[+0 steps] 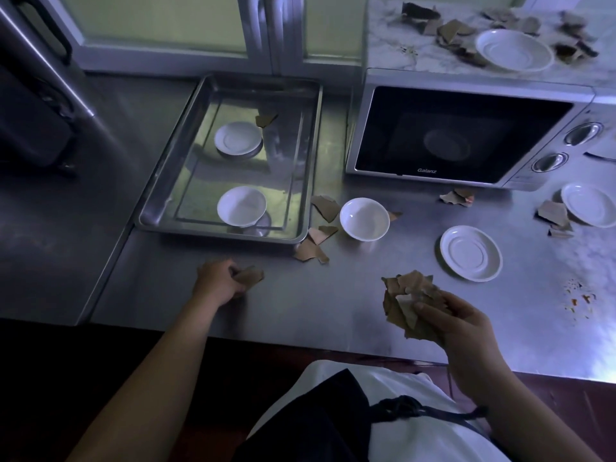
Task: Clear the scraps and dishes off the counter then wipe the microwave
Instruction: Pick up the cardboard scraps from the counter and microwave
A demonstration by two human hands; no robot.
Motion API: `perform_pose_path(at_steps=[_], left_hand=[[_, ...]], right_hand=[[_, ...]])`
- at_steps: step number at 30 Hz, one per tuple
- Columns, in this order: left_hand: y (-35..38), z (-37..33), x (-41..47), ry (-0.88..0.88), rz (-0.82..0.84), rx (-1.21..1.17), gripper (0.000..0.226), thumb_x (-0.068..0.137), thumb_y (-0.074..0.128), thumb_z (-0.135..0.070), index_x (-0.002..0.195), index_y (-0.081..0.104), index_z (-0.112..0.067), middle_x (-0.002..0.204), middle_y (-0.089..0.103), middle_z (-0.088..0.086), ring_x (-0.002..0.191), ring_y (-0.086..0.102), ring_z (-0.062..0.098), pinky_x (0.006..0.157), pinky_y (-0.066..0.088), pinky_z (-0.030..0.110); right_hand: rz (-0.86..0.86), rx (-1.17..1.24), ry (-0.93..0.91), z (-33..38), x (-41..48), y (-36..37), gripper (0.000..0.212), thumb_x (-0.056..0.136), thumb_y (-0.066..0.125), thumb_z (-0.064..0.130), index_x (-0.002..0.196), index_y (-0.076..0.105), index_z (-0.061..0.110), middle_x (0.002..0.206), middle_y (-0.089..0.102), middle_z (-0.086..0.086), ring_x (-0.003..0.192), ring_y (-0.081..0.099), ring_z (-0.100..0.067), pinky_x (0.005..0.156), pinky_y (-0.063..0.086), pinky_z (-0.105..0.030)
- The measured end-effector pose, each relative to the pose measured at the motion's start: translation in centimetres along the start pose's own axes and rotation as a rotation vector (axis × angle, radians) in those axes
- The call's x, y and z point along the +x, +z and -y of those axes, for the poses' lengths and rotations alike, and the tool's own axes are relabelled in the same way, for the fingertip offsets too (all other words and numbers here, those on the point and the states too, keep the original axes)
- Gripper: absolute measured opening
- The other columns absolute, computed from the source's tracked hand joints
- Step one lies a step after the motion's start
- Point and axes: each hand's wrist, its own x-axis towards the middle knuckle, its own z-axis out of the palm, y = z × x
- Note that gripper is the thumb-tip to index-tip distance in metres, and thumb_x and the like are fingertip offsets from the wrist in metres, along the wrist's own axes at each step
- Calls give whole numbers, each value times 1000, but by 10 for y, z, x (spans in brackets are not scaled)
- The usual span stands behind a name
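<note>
My left hand grips a brown cardboard scrap on the steel counter, just in front of the metal tray. My right hand holds a bunch of scraps above the counter's front edge. More scraps lie by the tray's right corner. A white bowl and a saucer sit on the counter. The tray holds a bowl, a saucer and one scrap. The microwave stands at the back right.
On top of the microwave lie a white plate and many scraps. Another saucer and scraps sit at the far right, with scraps under the microwave's front. Orange crumbs dot the counter. A dark appliance stands at the left.
</note>
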Motion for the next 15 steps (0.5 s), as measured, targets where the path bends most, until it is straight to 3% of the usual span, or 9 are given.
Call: perform_pose_path(at_steps=[2, 5, 8, 10, 13, 15], left_hand=[[-2, -3, -4, 7, -2, 45, 28, 65, 86, -22, 80, 63, -27, 99, 66, 9, 102, 59, 31, 78, 51, 34], [1, -7, -13, 48, -1, 15, 30, 74, 81, -22, 62, 54, -18, 66, 59, 3, 73, 62, 31, 56, 33, 31], [2, -23, -31, 122, 11, -104, 41, 79, 79, -30, 59, 50, -8, 56, 41, 3, 54, 39, 20, 57, 25, 31], [4, -44, -45, 176, 52, -177, 36, 82, 77, -23, 61, 55, -4, 53, 47, 1, 51, 41, 15, 55, 30, 30], [11, -88, -73, 224, 182, -449, 19, 94, 63, -12, 76, 66, -12, 63, 68, -3, 56, 60, 11, 63, 51, 30], [18, -117, -90, 250, 255, -608, 22, 100, 52, -10, 81, 62, -13, 63, 68, -3, 56, 61, 11, 58, 53, 28]], right_hand=[[8, -1, -4, -1, -2, 3, 27, 82, 75, 8, 109, 75, 7, 103, 76, -14, 97, 73, -37, 95, 54, -60], [14, 1, -5, -5, -5, 5, 24, 84, 73, 4, 108, 75, 7, 102, 77, -15, 96, 73, -37, 94, 54, -61], [3, 19, -2, -6, -7, 3, 25, 84, 72, 1, 109, 74, 6, 101, 76, -17, 96, 73, -37, 94, 53, -62], [2, 29, -1, -4, -8, 2, 26, 84, 72, 1, 109, 74, 6, 101, 77, -16, 96, 73, -37, 94, 54, -60], [18, 30, -21, 0, -12, 5, 26, 78, 77, 6, 104, 76, 9, 99, 77, -14, 93, 74, -34, 89, 58, -53], [15, 34, -42, 2, -14, 7, 22, 82, 74, 1, 102, 76, 10, 98, 77, -13, 89, 75, -31, 79, 62, -47]])
